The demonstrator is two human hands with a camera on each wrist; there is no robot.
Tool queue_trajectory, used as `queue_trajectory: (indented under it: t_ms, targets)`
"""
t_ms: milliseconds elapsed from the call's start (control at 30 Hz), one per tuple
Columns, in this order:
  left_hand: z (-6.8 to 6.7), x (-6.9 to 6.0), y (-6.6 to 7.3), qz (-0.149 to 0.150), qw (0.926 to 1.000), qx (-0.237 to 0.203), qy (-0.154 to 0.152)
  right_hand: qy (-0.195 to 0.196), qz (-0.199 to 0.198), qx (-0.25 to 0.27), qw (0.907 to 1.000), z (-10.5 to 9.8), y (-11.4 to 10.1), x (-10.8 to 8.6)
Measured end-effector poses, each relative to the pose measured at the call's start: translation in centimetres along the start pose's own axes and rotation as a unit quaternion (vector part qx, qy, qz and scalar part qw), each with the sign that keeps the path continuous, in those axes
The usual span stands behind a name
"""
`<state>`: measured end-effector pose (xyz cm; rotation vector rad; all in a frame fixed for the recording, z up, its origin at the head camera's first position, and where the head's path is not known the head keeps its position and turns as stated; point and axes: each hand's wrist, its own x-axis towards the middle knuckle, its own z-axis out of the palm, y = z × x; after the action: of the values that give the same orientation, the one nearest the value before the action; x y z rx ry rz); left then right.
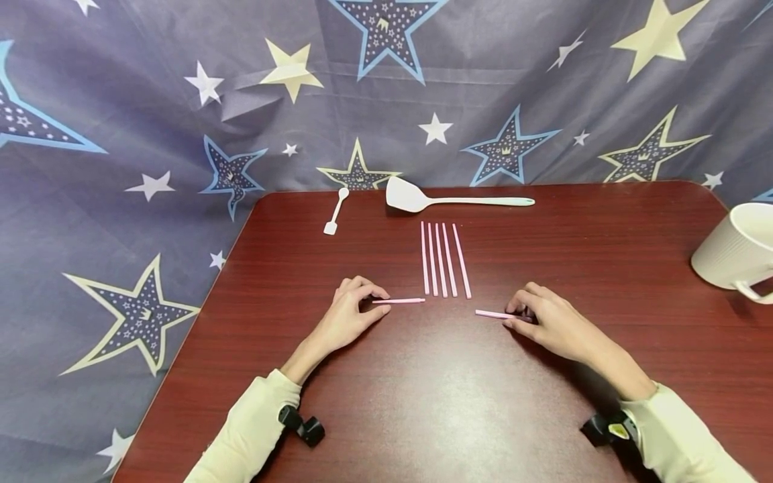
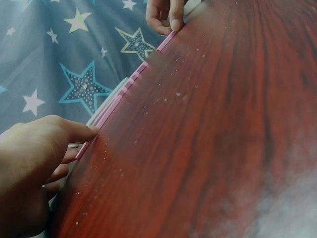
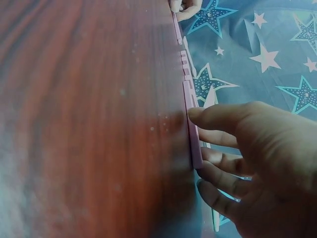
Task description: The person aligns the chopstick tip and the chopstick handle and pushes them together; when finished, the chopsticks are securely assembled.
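Several thin pink straws (image 1: 439, 260) lie side by side near the middle of the table, pointing away from me. Left of their near ends, my left hand (image 1: 350, 308) pinches another pink straw (image 1: 407, 300) between thumb and fingers; it lies crosswise, with a narrower tip to the right. On the other side my right hand (image 1: 552, 322) holds a pink straw (image 1: 490, 313) by thumb and fingertips, its free end pointing left. The right wrist view shows the thumb on this straw (image 3: 194, 144), with the other fingers behind it. A gap separates the two held straws.
Behind the row lies a white spatula (image 1: 410, 194) with a pale green handle end. A small white double-ended spoon (image 1: 336, 211) is at the back left. At the far right stands a white ribbed mug (image 1: 731, 248). A star-patterned curtain (image 1: 386, 107) hangs behind the brown table (image 1: 435, 402).
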<state>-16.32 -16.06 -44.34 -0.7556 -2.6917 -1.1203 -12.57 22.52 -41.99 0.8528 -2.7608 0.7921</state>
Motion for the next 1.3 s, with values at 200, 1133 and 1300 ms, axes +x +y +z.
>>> queue_trajectory:
  t_ms: [200,1133,1300]
  targets:
    - [-0.03,-0.02,0.05,-0.007,1.0000,-0.001,0.000,-0.001,0.006,0.000,1.0000,0.08,-0.07,-0.11]
    - [-0.60,-0.20,-0.13,0.032,0.9994,-0.002,-0.010,0.028,-0.029,-0.020,0.9990,0.60,-0.04,0.00]
    - [-0.97,-0.24,0.18,0.053,0.9986,-0.002,0.000,0.033,-0.037,-0.026,0.9985,0.57,-0.13,0.00]
